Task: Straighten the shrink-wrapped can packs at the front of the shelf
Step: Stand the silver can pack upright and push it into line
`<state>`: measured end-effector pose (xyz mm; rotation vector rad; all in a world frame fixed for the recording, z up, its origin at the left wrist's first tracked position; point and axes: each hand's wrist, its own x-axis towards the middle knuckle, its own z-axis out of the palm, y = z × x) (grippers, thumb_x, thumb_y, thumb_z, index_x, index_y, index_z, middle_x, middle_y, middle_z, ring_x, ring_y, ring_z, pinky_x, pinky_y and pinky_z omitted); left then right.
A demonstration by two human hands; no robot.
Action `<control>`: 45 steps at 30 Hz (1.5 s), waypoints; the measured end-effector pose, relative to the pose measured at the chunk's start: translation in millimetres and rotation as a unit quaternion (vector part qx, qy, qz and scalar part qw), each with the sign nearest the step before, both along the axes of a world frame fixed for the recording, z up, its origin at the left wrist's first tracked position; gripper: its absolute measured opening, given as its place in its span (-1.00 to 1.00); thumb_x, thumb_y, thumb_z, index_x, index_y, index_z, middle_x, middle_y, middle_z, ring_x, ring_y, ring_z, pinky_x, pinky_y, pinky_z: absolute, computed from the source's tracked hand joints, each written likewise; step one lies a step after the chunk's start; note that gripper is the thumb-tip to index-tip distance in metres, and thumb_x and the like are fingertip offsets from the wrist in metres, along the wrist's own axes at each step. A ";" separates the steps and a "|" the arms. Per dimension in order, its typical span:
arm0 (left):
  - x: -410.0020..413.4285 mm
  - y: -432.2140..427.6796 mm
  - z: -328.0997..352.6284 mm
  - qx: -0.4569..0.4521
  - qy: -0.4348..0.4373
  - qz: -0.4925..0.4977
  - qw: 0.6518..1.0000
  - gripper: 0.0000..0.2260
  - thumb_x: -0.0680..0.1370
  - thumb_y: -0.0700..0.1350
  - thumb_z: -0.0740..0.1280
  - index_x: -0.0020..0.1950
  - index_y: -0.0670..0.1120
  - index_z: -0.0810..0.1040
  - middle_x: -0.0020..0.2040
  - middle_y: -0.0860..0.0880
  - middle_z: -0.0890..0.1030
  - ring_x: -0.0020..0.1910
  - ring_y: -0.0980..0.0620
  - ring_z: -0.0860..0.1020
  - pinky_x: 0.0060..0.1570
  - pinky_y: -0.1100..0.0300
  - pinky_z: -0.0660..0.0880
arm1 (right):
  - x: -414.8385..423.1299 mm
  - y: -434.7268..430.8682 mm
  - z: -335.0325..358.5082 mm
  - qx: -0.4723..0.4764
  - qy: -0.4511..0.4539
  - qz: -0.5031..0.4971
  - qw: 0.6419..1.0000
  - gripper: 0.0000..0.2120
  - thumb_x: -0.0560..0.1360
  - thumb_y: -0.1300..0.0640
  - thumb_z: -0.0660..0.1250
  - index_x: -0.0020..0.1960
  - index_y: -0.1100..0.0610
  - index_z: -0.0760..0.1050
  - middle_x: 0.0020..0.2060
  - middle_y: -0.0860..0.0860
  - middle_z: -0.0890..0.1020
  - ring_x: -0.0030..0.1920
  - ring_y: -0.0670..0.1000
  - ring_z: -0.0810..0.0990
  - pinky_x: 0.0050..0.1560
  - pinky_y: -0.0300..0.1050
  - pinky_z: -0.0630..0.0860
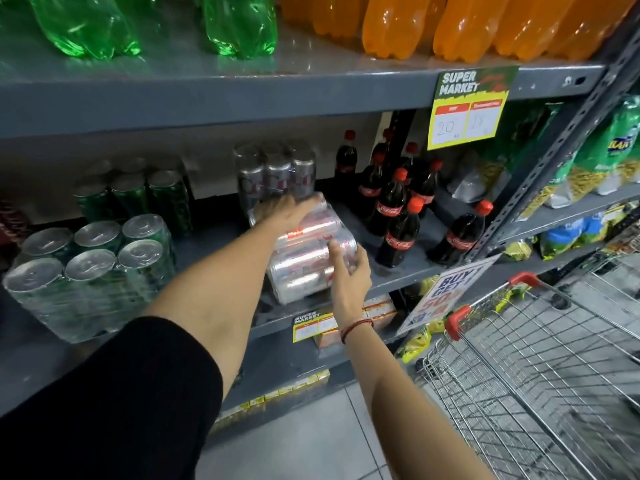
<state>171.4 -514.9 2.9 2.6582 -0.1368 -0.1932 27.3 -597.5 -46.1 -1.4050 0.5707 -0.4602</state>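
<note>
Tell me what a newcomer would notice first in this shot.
Both hands on the silver can pack, on its side at the front of the middle shelf: the left hand rests on top, the right hand grips its near end. Orange bottles line the top shelf at right, and a shopping cart fills the lower right corner.

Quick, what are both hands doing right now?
Left hand: open, fingers lying flat on the far end of the silver can pack.
Right hand: closed, gripping the same pack's near right corner.
</note>
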 end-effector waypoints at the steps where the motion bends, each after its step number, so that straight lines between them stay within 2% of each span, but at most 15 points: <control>1: 1.3 3.6 0.2 -0.026 0.001 0.015 1.000 -0.09 0.30 0.56 -0.01 0.44 -0.02 0.31 0.44 -0.22 0.37 0.36 -0.25 0.37 0.30 -0.05 0.29 | 1.5 -1.0 1.8 -0.013 -0.008 0.008 1.000 -0.31 0.40 -0.20 0.38 0.42 0.08 0.29 0.36 0.06 0.43 0.30 -0.03 0.44 0.31 -0.11 0.41; 4: 4.7 18.8 1.2 -0.106 -0.011 0.059 0.993 0.00 0.20 0.61 -0.01 0.49 0.05 0.18 0.51 -0.17 0.27 0.43 -0.25 0.29 0.40 -0.11 0.23 | 7.6 0.9 11.8 -0.082 -0.039 0.028 0.995 -0.39 0.40 -0.15 0.42 0.35 0.07 0.38 0.19 -0.01 0.52 0.18 -0.04 0.53 0.11 -0.26 0.48; 8: 1.3 36.7 -6.1 -0.300 -0.011 0.144 0.943 0.02 0.12 0.63 0.04 0.45 0.09 0.29 0.44 -0.10 0.40 0.39 -0.20 0.36 0.40 -0.15 0.22 | 14.8 3.6 27.6 -0.287 -0.096 0.077 0.950 -0.46 0.38 -0.13 0.43 0.28 0.07 0.46 0.20 -0.04 0.44 0.28 -0.02 0.32 0.29 -0.22 0.29; 13: -6.8 52.8 -14.9 -0.536 0.046 0.091 0.838 -0.26 0.36 0.41 0.25 0.36 -0.06 0.41 0.31 -0.15 0.53 0.28 -0.17 0.50 0.31 -0.15 0.40 | 8.4 27.5 24.7 -0.453 -0.104 0.069 0.883 -0.52 0.40 -0.07 0.42 0.22 0.17 0.52 0.25 0.23 0.49 0.30 0.23 0.38 0.31 0.19 0.36; 16: -14.5 64.7 -25.6 -0.600 0.106 0.103 0.786 -0.28 0.45 0.37 0.16 0.37 -0.16 0.39 0.30 -0.22 0.52 0.25 -0.20 0.52 0.28 -0.13 0.44 | 1.9 52.1 17.3 -0.553 -0.093 0.042 0.827 -0.58 0.42 -0.11 0.39 0.17 0.12 0.56 0.21 0.23 0.55 0.24 0.28 0.48 0.22 0.27 0.42; 18: -19.3 73.2 -27.4 -0.606 0.131 0.130 0.774 -0.34 0.49 0.36 0.08 0.25 -0.16 0.51 0.17 -0.21 0.61 0.11 -0.15 0.61 0.13 -0.02 0.56 | 1.3 67.3 17.3 -0.600 -0.074 0.033 0.796 -0.61 0.41 -0.13 0.38 0.13 0.08 0.58 0.18 0.20 0.58 0.21 0.24 0.53 0.18 0.27 0.44; 20: -24.2 81.0 -22.2 -0.594 0.140 0.167 0.774 -0.43 0.52 0.32 0.07 0.00 -0.12 0.61 -0.11 -0.11 0.71 -0.18 -0.02 0.68 -0.23 0.16 0.61 | 2.8 77.5 20.7 -0.618 -0.047 0.032 0.784 -0.62 0.40 -0.15 0.38 0.11 0.04 0.58 0.17 0.15 0.58 0.19 0.20 0.53 0.18 0.25 0.45; 22: -28.5 87.9 -15.0 -0.588 0.129 0.194 0.775 -0.54 0.55 0.27 0.10 -0.10 -0.05 0.61 -0.19 -0.03 0.72 -0.26 0.05 0.68 -0.24 0.23 0.58 | 4.3 78.8 26.4 -0.604 -0.049 0.025 0.795 -0.63 0.40 -0.21 0.34 0.07 0.02 0.59 0.13 0.10 0.60 0.15 0.17 0.53 0.17 0.18 0.43; 25: -40.2 91.2 -16.4 -0.605 0.090 0.220 0.760 -0.59 0.61 0.14 0.06 0.26 -0.06 0.49 0.29 -0.07 0.55 0.23 0.01 0.53 0.29 0.10 0.39 | 17.5 58.1 43.9 -0.503 -0.110 -0.004 0.857 -0.58 0.44 -0.22 0.26 -0.02 0.11 0.61 0.00 0.10 0.61 0.05 0.16 0.50 0.11 0.07 0.41; 29: -94.2 66.8 -26.7 -0.600 -0.039 0.378 0.704 -0.63 0.61 0.02 0.12 0.31 -0.15 0.44 0.35 -0.15 0.48 0.30 -0.09 0.44 0.31 0.07 0.32 | 67.6 18.4 75.8 -0.291 -0.083 0.122 0.945 -0.50 0.49 -0.17 0.25 0.17 0.24 0.53 0.10 0.17 0.59 0.15 0.13 0.50 0.19 -0.03 0.40; 32: -141.4 30.9 -30.5 -0.601 -0.077 0.374 0.702 -0.62 0.59 0.06 0.14 0.36 -0.07 0.37 0.36 -0.09 0.45 0.26 -0.02 0.43 0.31 0.09 0.32 | 101.5 7.2 85.0 -0.225 -0.003 0.260 0.939 -0.51 0.51 -0.15 0.27 0.31 0.15 0.44 0.24 0.14 0.55 0.20 0.04 0.51 0.15 -0.18 0.37; 37: -125.2 6.7 -21.9 -0.508 -0.013 0.368 0.779 -0.26 0.48 0.27 0.22 0.52 -0.09 0.06 0.54 -0.16 0.14 0.49 -0.13 0.17 0.45 -0.07 0.16 | 134.5 12.6 88.8 -0.154 0.080 0.384 0.907 -0.44 0.55 -0.10 0.20 0.48 0.07 0.19 0.49 0.05 0.26 0.47 0.07 0.23 0.48 0.02 0.16; 40: -114.6 11.6 -21.1 -0.491 -0.022 0.357 0.794 -0.22 0.45 0.25 0.30 0.50 -0.13 0.10 0.49 -0.18 0.21 0.45 -0.14 0.24 0.41 -0.04 0.23 | 142.8 13.9 92.2 -0.196 0.100 0.394 0.892 -0.49 0.53 -0.03 0.28 0.41 0.13 0.30 0.39 0.10 0.42 0.30 0.06 0.43 0.29 -0.08 0.37; 43: -109.4 17.3 -25.0 -0.481 -0.030 0.336 0.809 -0.24 0.49 0.22 0.26 0.51 -0.13 0.02 0.49 -0.18 0.18 0.46 -0.12 0.20 0.39 -0.01 0.21 | 143.1 13.8 86.3 -0.228 0.068 0.336 0.911 -0.69 0.50 0.15 0.35 0.21 0.21 0.48 0.05 0.10 0.59 -0.07 0.00 0.53 -0.22 -0.35 0.45; 45: -101.0 26.3 -27.6 -0.493 -0.041 0.317 0.809 -0.27 0.51 0.17 0.25 0.51 -0.15 0.02 0.48 -0.20 0.21 0.46 -0.15 0.21 0.41 -0.03 0.21 | 141.4 8.5 77.5 -0.205 0.059 0.286 0.934 -0.77 0.48 0.18 0.37 0.12 0.19 0.52 -0.01 0.14 0.59 -0.08 0.05 0.56 -0.19 -0.26 0.54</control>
